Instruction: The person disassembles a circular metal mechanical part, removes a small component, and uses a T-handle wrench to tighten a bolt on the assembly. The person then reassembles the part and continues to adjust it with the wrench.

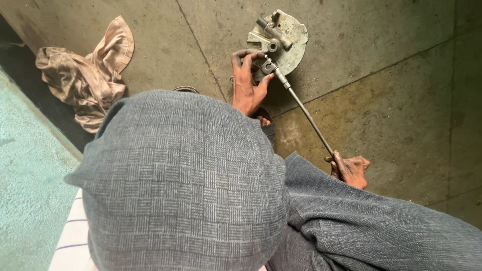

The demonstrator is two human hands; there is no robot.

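A round grey metal plate [291, 35] with levers on it lies on the concrete floor. My left hand [247, 83] grips its near edge, fingers around the socket end of a long thin metal rod [306, 114]. The rod runs diagonally down to my right hand [350, 169], which is closed around its near end. My grey-trousered knees fill the lower middle of the view and hide my forearms.
A crumpled tan rag [85, 75] lies on the floor at upper left. A pale green surface [25, 170] borders the left edge. A dark sandal [268, 128] shows just below my left hand. Bare concrete floor [401, 100] spreads to the right.
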